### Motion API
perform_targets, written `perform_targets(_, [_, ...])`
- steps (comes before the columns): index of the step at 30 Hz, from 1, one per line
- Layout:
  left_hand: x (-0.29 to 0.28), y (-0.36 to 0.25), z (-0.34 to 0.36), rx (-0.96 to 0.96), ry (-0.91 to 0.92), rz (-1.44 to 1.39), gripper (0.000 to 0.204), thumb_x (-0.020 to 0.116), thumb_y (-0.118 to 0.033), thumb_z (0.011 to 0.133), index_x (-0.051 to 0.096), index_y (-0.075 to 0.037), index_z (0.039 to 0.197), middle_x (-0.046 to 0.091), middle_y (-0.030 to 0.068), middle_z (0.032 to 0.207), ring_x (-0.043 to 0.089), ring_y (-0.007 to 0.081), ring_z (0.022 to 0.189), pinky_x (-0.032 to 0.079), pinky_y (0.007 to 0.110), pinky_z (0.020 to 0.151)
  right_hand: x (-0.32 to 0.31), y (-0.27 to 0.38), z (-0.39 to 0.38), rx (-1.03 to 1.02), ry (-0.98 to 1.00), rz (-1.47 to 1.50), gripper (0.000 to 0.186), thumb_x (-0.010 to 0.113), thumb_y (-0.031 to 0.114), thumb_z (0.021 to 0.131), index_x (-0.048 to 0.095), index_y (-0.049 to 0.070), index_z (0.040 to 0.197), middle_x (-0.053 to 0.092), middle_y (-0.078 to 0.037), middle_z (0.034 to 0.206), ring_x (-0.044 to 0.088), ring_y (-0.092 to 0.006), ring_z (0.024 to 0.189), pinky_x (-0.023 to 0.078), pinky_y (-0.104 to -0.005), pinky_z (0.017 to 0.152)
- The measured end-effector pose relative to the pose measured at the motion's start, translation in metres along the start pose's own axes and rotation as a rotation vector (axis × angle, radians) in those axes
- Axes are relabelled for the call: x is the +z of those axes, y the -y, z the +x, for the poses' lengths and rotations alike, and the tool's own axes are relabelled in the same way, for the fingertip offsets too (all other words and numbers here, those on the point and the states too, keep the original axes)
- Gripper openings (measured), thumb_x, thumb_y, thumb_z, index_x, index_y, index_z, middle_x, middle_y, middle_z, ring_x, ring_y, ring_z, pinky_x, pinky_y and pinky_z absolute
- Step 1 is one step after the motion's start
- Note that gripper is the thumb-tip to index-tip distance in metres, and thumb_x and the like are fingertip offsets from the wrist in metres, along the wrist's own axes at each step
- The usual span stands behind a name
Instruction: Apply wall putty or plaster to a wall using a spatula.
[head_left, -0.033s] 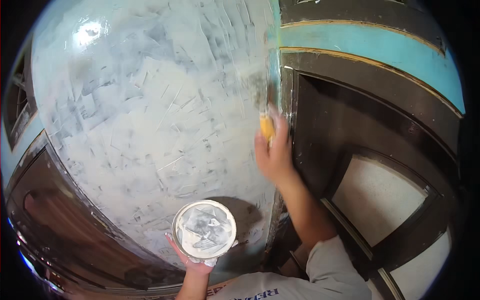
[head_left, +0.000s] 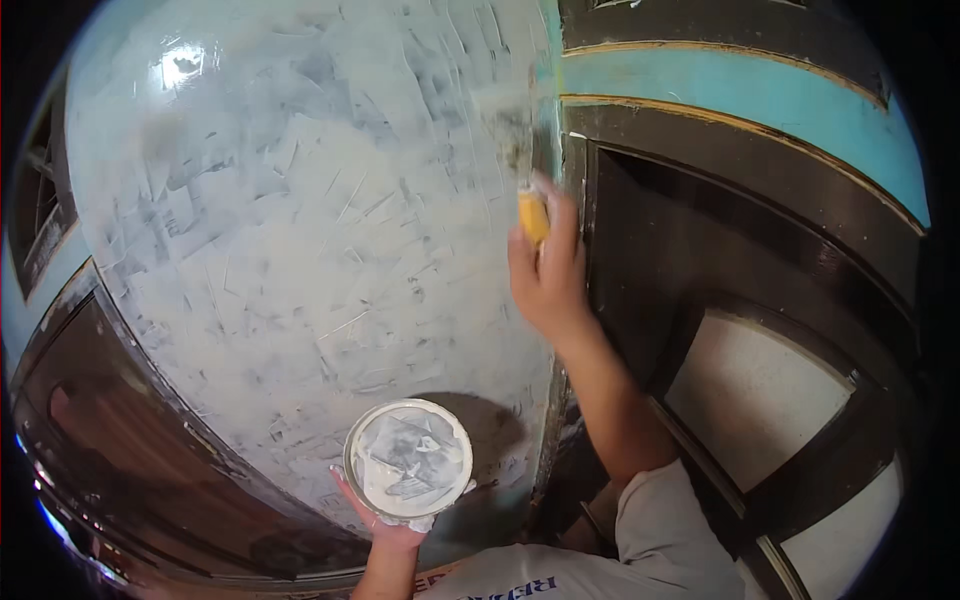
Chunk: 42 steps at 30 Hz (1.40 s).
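The right hand (head_left: 548, 275) is curled around the yellow handle (head_left: 534, 218) of a tool up against the wall's right edge, thumb and fingers on opposite sides, presumably to steer it along the strip beside the dark door frame (head_left: 577, 200), though its far end is too blurred to tell whether it touches. Lower down, the left hand (head_left: 392, 528) supports a round tub (head_left: 350, 462) from below, its open top facing up, probably so the white paste (head_left: 382, 478) stays in and within reach, just before the streaky, pale-coated wall (head_left: 320, 250).
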<state>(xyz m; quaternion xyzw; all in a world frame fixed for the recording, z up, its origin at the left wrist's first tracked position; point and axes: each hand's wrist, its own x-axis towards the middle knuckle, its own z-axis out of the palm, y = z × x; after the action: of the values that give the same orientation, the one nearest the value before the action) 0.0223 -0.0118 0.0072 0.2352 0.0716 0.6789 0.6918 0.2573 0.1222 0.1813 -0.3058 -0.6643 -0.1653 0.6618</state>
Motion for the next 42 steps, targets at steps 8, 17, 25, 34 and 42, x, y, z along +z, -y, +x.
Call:
perform_targets(8, [0.012, -0.009, -0.015, 0.060, 0.033, -0.338, 0.079, 0.029, -0.070, 0.091, 0.030, -0.016, 0.148, 0.030, 0.0092, 0.152, 0.035, 0.0339, 0.136, 0.033, 0.056, 0.108, -0.012, 0.044, 0.192, 0.057, 0.011, -0.289, 0.048, 0.050, 0.024, 0.092, 0.034, 0.009, 0.135, 0.062, -0.029, 0.102, 0.063, -0.0430, 0.093, 0.050, -0.0495, 0.077])
perform_targets(17, [-0.009, -0.039, -0.016, 0.161, 0.069, 0.247, 0.076, 0.026, -0.070, 0.091, 0.032, -0.019, 0.147, 0.031, 0.0083, 0.151, 0.036, 0.0329, 0.135, 0.034, 0.056, 0.107, 0.004, 0.022, 0.200, 0.006, -0.030, -0.384, 0.039, 0.049, 0.020, 0.093, 0.039, 0.005, 0.128, 0.063, -0.027, 0.087, 0.063, -0.0452, 0.082, 0.050, -0.0496, 0.071])
perform_targets(25, [-0.009, -0.030, -0.008, -0.033, -0.002, -0.164, 0.077, 0.029, -0.071, 0.090, 0.033, -0.019, 0.147, 0.031, 0.0087, 0.152, 0.035, 0.0338, 0.135, 0.034, 0.056, 0.107, 0.001, 0.013, 0.069, 0.112, 0.133, -0.256, 0.035, 0.052, 0.015, 0.091, 0.041, 0.004, 0.122, 0.061, -0.026, 0.098, 0.059, -0.0462, 0.087, 0.048, -0.0522, 0.071])
perform_targets(34, [-0.019, -0.016, 0.006, -0.136, -0.040, -0.199, 0.081, 0.032, -0.074, 0.087, 0.035, -0.019, 0.146, 0.032, 0.0095, 0.151, 0.037, 0.0358, 0.134, 0.036, 0.060, 0.104, -0.003, -0.001, -0.159, 0.388, 0.231, -0.264, 0.042, 0.055, 0.010, 0.089, 0.043, -0.002, 0.127, 0.056, -0.028, 0.117, 0.056, -0.0469, 0.102, 0.046, -0.0487, 0.088])
perform_targets(42, [-0.020, -0.023, 0.001, -0.076, 0.135, 0.077, 0.075, 0.024, -0.067, 0.093, 0.027, -0.017, 0.149, 0.031, 0.0094, 0.151, 0.035, 0.0324, 0.135, 0.032, 0.053, 0.110, -0.025, -0.002, -0.336, 0.385, 0.306, -0.275, 0.040, 0.060, 0.012, 0.088, 0.048, 0.000, 0.124, 0.060, -0.024, 0.110, 0.058, -0.0434, 0.098, 0.048, -0.0456, 0.086])
